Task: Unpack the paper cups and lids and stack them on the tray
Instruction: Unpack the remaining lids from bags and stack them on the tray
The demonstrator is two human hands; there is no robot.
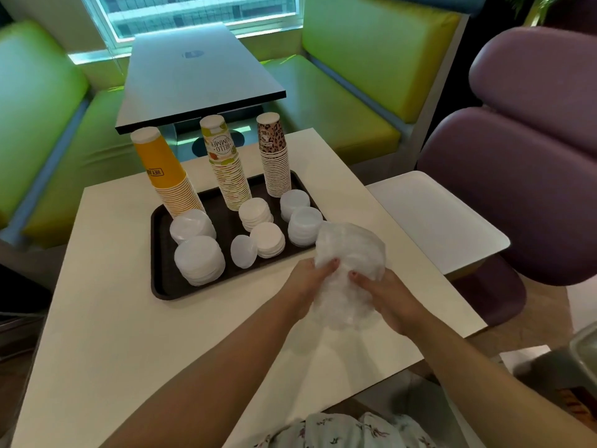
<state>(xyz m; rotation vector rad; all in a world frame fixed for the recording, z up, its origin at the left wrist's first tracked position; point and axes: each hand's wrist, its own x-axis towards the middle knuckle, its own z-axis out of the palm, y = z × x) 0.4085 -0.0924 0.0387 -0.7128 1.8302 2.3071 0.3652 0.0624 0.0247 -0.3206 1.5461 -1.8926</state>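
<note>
A dark brown tray [158,253] lies on the white table. Three upside-down cup stacks stand along its far side: yellow [168,176], "Hello Summer" print [227,166] and leopard print [274,156]. Several piles of white lids [199,260] fill the tray's near half, and one loose lid [244,251] leans on edge. Just right of the tray, my left hand [307,282] and my right hand [387,299] both grip a clear plastic bag of lids [350,253], held above the table.
A white table [113,318] carries the tray. A second white tray or small table [436,218] sits to the right, beside a purple chair [517,176]. A dark table and green benches stand behind.
</note>
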